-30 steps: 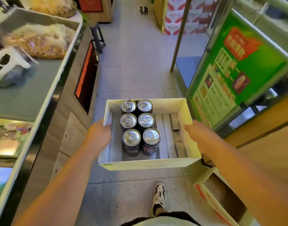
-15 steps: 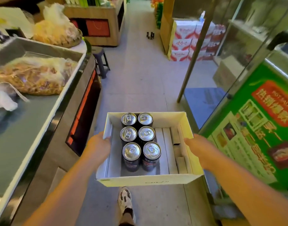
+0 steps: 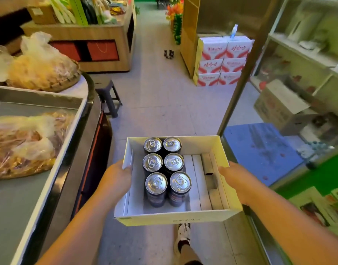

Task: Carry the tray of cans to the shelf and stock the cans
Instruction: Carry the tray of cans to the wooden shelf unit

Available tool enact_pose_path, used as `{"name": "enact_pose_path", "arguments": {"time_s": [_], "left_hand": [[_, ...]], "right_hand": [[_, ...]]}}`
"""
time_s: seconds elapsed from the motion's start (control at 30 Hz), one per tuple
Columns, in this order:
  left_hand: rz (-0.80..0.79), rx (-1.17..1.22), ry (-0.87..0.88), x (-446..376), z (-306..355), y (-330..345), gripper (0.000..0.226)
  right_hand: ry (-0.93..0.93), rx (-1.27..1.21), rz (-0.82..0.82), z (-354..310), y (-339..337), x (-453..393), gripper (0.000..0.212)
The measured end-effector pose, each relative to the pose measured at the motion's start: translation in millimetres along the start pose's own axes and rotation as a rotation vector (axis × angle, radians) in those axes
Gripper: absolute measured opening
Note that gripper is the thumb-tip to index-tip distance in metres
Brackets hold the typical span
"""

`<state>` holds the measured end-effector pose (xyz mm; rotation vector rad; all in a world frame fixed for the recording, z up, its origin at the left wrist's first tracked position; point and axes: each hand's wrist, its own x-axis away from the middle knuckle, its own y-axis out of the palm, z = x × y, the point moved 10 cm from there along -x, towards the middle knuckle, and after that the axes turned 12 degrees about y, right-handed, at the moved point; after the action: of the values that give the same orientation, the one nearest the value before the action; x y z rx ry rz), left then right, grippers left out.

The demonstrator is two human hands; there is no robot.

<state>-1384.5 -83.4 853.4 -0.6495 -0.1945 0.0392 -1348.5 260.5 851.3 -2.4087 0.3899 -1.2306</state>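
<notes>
A shallow white cardboard tray (image 3: 173, 219) is held level in front of me over the aisle floor. Several dark cans with silver tops (image 3: 167, 169) stand upright in two rows in its left half. White cardboard folds lie in its right half. My left hand (image 3: 116, 180) grips the tray's left wall, thumb over the rim. My right hand (image 3: 235, 180) grips the right wall the same way. A wooden shelf unit (image 3: 189, 31) stands ahead on the right of the aisle.
A counter with a metal tray (image 3: 40, 169) of bagged food runs along my left, a dark stool (image 3: 107, 94) beyond it. Stacked white-and-red cartons (image 3: 221, 60) and a glass door frame (image 3: 238, 77) stand on the right. A few cans (image 3: 169, 54) sit on the floor ahead.
I have walked forward along the aisle with the tray; the counter and green poster have slid back past me, and the cartons and far shelves have come closer. Both grips are unchanged.
</notes>
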Motion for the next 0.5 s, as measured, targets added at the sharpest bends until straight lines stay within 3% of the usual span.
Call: {"name": "enact_pose_path", "arguments": {"time_s": [0.5], "left_hand": [[0.100, -0.020, -0.049, -388, 83, -25, 0.022]], "right_hand": [[-0.085, 0.066, -0.065, -361, 28, -237, 0.043]]}}
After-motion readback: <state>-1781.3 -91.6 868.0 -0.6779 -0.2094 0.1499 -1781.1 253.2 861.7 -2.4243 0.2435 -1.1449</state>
